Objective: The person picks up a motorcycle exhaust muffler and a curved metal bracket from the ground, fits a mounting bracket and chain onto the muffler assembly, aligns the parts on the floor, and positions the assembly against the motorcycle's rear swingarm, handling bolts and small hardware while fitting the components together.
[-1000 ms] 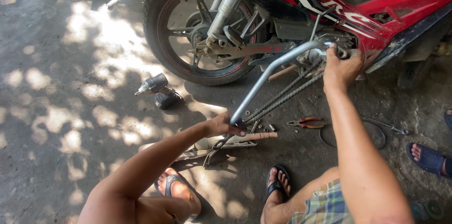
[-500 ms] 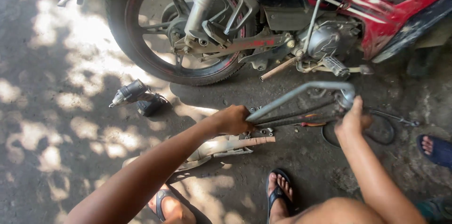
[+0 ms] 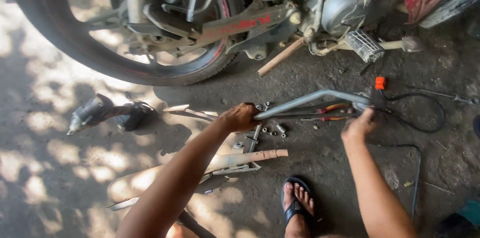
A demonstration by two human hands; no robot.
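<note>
1. The left hand, in the middle of the frame, has its fingers clenched around the left end of a bent grey metal tube.
2. The tube runs level across the centre, just above the ground, from that hand rightwards to the right hand.
3. The right hand grasps the tube's right end, fingers curled under it, beside a small orange cap.
4. Red-handled pliers lie on the ground just below and behind the tube.
5. Loose bolts and nuts are scattered on the ground under the left hand, next to a rusty exhaust pipe lying lower centre.
6. A motorcycle's rear wheel fills the upper left; its engine sits upper right.
7. A power drill rests on the ground at the left.
8. A black cable loops on the ground at the right.
9. A foot in a black sandal stands at the bottom centre.
</note>
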